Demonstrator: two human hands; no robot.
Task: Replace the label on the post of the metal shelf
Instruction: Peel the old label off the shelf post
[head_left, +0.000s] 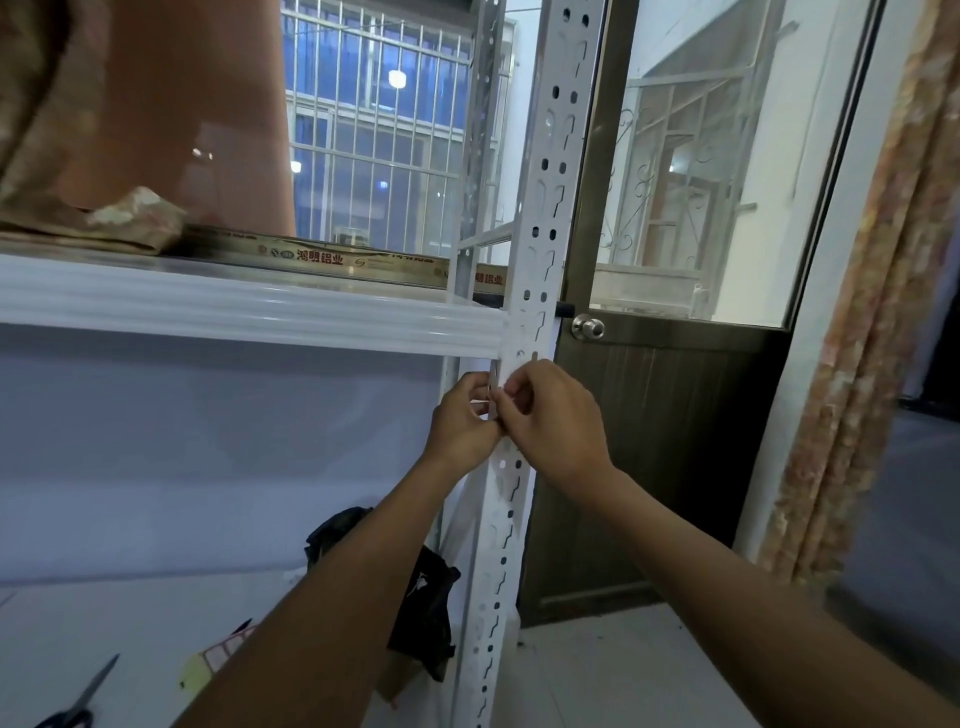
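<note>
The lower white shelf board (104, 613) carries dark-handled scissors (78, 701) and a crumpled black cloth (426, 597). Both forearms reach up to the white perforated metal post (540, 208), just under the upper white shelf beam (249, 312). The left hand (465, 421) and right hand (550, 415) meet there, curled fingers (480, 384) pinching a small pale label (492, 401) at the post's front.

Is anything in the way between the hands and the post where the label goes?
Nothing visible is. The left hand and right hand are both at the white post, just under the shelf beam, with fingertips meeting at its front face. The fingers hide the label itself.
</note>
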